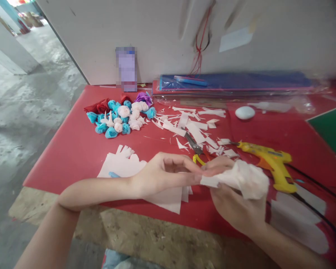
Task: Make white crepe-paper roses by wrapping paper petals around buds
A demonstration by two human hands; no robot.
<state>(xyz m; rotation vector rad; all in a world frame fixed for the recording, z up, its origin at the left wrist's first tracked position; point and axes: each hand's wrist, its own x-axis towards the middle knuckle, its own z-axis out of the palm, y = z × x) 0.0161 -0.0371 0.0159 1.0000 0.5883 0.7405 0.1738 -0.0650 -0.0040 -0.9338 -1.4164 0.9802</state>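
Observation:
A white paper flower (252, 179) lies sideways across my right hand (236, 205), its bloom toward the right and its narrow base toward the left. The fingers of my right hand are closed round that base. My left hand (168, 172) reaches in from the left, thumb and fingertips pinched at the tip of the base, where a short white strip shows. Beneath my left forearm lie white paper sheets (168, 201) with cut edges, and a blue pen-like piece (114, 175) rests on them. Scissors (194, 144) with yellow and red handles lie just beyond my hands.
A yellow glue gun (268, 158) with a black cord lies at the right. White paper scraps (196, 130) cover the middle. Finished blue, white, red and purple paper flowers (123, 112) cluster at back left. A white egg-shaped object (244, 112) and a leaning phone (127, 69) stand farther back.

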